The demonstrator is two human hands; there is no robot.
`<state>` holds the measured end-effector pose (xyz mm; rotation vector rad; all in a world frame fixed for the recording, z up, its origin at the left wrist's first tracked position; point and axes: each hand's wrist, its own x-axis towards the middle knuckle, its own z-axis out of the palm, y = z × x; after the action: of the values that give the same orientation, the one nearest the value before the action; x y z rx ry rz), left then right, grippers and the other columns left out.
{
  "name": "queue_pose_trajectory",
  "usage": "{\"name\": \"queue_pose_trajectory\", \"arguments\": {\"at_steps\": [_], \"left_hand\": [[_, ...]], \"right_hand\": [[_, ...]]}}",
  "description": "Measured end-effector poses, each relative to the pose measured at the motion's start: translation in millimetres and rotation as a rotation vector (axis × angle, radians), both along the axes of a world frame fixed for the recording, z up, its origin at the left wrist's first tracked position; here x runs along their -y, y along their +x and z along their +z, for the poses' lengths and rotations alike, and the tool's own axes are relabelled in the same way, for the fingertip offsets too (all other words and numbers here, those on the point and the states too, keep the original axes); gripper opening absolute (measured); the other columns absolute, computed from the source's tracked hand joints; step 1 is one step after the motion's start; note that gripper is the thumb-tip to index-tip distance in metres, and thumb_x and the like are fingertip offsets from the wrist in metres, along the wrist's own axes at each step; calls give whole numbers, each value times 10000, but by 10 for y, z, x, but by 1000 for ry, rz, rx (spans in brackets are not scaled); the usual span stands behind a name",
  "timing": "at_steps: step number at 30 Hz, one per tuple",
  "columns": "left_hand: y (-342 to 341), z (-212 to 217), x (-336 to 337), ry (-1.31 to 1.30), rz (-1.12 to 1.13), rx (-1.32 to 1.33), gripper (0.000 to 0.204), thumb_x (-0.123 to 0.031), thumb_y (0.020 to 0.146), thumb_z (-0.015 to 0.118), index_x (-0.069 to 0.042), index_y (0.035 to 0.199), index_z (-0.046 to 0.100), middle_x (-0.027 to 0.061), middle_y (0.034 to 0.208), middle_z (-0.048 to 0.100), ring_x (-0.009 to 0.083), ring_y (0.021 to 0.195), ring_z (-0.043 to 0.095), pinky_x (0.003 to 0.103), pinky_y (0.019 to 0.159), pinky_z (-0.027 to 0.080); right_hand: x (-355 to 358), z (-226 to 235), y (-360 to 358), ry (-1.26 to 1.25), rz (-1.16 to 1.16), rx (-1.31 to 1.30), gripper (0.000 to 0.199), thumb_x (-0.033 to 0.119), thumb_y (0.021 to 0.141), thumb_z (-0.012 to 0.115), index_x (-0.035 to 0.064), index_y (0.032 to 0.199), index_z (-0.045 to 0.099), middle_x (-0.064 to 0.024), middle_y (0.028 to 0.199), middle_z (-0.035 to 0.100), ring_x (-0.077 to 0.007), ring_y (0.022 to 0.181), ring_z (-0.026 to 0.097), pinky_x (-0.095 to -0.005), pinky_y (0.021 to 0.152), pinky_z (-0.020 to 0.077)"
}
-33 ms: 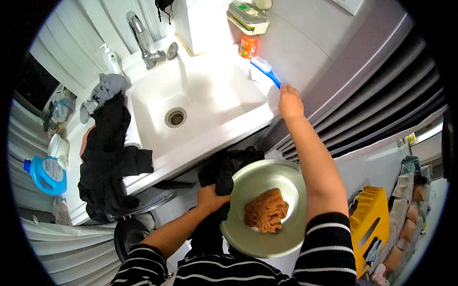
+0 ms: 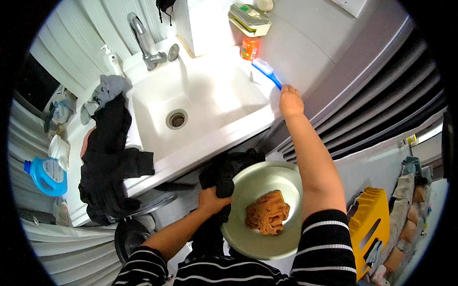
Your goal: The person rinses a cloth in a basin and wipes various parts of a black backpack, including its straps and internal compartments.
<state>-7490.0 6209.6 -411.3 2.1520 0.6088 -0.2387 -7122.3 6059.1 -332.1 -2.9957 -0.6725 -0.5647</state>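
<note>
My right hand (image 2: 291, 101) is stretched out to the sink's right corner, closed around the handle of a blue scrubbing brush (image 2: 267, 71) with pale bristles turned up. My left hand (image 2: 213, 202) is low in front of the counter, closed on dark black cloth (image 2: 222, 178) bunched against the rim of a pale green basin (image 2: 238, 240). Whether its hidden fingers also grip that rim I cannot tell. Inside the basin lies a crumpled brown cloth (image 2: 267, 212). The white sink (image 2: 210, 114) holds no water that I can see.
Black clothing (image 2: 107, 167) and a grey cloth (image 2: 106, 92) drape over the counter's left side, near a blue detergent bottle (image 2: 49, 176). The faucet (image 2: 143, 45) and a pump bottle (image 2: 112, 61) stand behind the sink. An orange jar (image 2: 249, 48) sits behind the brush; a yellow stool (image 2: 369, 229) is at right.
</note>
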Motion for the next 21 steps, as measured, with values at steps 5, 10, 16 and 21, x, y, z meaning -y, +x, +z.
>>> {"name": "queue_pose_trajectory", "arguments": {"at_steps": [5,10,16,21], "left_hand": [[-68,-137,-90,2,31,-10,570,-417,544,764,55,847,664,238,833,663,356,796,659,411,727,519],[-1,-100,-61,-84,31,1,513,-377,561,768,25,865,671,227,863,670,350,815,662,406,734,519],[158,-212,36,-60,-16,47,497,-368,560,784,11,866,686,209,851,680,337,801,671,404,723,521],[362,-86,292,-53,-77,69,511,-373,553,793,27,853,688,224,847,678,344,803,674,413,706,515]], "right_hand": [[-327,129,152,-78,-232,-276,274,123,838,555,51,1100,593,-163,1141,593,-304,1062,569,-376,819,521],[-103,271,-142,217,-228,-142,186,132,819,579,42,979,607,-178,1070,602,-339,989,593,-404,805,517],[823,446,-1436,673,28,-258,154,101,818,630,21,944,593,-150,903,615,-295,827,622,-379,729,489],[2211,152,-3266,972,-235,-907,239,92,821,691,19,1040,631,-19,825,624,-93,763,536,-250,712,452]]}}
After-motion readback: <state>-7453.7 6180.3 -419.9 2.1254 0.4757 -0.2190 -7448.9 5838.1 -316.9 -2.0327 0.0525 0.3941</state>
